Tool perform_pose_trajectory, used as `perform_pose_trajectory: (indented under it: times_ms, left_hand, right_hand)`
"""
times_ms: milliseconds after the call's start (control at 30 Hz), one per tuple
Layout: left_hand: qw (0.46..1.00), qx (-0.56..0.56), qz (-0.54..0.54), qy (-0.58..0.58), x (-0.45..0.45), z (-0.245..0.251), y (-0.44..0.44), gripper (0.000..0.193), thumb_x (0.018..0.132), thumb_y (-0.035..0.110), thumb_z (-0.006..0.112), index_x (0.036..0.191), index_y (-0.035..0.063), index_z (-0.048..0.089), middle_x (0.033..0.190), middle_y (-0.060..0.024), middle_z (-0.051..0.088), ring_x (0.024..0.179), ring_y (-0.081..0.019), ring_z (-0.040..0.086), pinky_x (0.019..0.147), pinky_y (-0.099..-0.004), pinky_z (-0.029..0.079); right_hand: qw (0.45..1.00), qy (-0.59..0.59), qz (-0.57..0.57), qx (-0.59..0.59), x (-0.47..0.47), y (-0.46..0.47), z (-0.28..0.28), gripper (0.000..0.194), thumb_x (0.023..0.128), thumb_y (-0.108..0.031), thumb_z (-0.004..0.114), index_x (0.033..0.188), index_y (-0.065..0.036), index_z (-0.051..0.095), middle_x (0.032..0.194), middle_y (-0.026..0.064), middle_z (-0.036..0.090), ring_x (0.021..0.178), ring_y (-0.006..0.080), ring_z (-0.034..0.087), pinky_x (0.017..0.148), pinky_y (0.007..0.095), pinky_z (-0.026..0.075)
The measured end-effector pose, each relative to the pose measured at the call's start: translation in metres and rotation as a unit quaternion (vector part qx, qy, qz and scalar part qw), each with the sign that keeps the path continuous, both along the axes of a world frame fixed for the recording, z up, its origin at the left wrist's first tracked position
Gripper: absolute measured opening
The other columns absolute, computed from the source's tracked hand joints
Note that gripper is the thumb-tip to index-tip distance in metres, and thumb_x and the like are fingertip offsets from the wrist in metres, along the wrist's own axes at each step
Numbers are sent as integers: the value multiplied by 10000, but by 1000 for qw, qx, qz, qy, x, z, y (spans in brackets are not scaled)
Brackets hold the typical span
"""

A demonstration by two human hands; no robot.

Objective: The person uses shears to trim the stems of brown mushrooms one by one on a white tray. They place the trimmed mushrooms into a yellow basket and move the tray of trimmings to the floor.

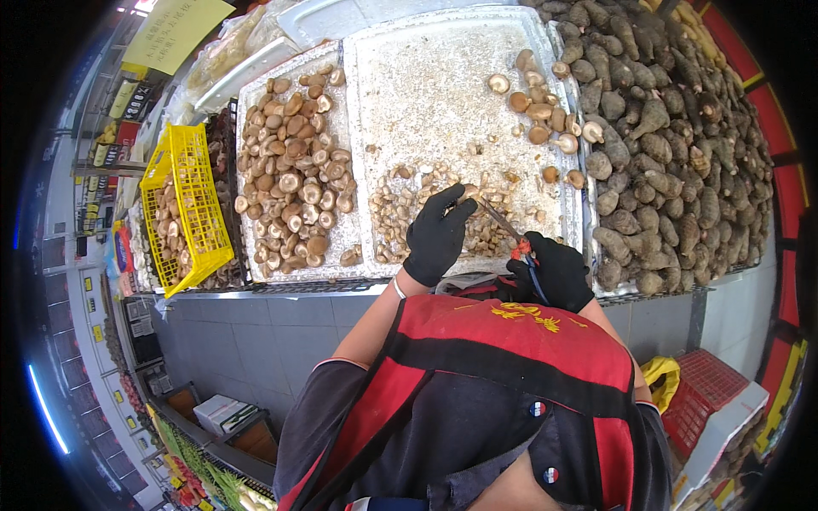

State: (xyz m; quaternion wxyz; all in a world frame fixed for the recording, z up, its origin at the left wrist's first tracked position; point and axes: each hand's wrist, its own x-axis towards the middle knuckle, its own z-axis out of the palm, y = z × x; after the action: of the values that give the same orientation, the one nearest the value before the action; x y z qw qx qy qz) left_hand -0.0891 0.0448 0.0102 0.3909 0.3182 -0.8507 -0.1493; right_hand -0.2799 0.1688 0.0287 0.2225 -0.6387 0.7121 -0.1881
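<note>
My left hand [439, 235], in a black glove, pinches a shiitake mushroom [471, 191] between its fingertips. A pair of scissors [500, 218] with red and blue on the handles is held in my right hand [555, 271], also black-gloved. The blades point up and left, their tips right beside the mushroom; whether they touch it is too small to tell. Below both hands, cut mushroom stems [396, 214] lie heaped along the near part of a white foam tray [434, 83]. Whole shiitake mushrooms [540, 112] sit at that tray's right side.
On the left, another foam tray holds many mushrooms [297, 166]. Beyond it a yellow plastic basket [198, 204] stands tilted with mushrooms inside. A large pile of taro [664, 147] borders the right side. Behind me on the floor is a red crate [706, 396].
</note>
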Motion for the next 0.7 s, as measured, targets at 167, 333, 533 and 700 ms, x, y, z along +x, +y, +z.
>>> perform_pose_trajectory:
  times_ms: [167,333,533,700]
  left_hand:
    - [1000,16,0,11,3,2,-1,364,669,-38,588,981,133,662,1084,-106,585,928,-259,607,739,-337,518]
    - [1000,11,-17,-12,3,5,-1,330,691,-28,587,968,136,661,1076,-107,587,936,-277,602,748,-354,513]
    - [999,15,-42,-24,3,10,10,255,713,2,613,935,121,656,1029,-116,601,917,-275,605,736,-351,510]
    - [995,73,-32,64,-8,12,18,204,761,31,636,962,52,611,985,-114,605,869,-239,616,709,-315,505]
  right_hand:
    - [999,34,1,-13,-1,1,10,347,727,-346,702,958,-116,585,694,145,603,638,333,607,550,408,455]
    - [1000,17,5,1,-3,1,7,338,742,-344,691,970,-117,587,704,146,610,634,329,610,545,409,456]
    - [999,-27,-19,43,0,-1,0,316,752,-344,684,969,-134,590,721,139,627,639,330,621,551,405,462]
    - [998,-48,-40,29,2,-2,6,297,752,-340,681,956,-142,597,714,136,624,642,327,622,553,399,464]
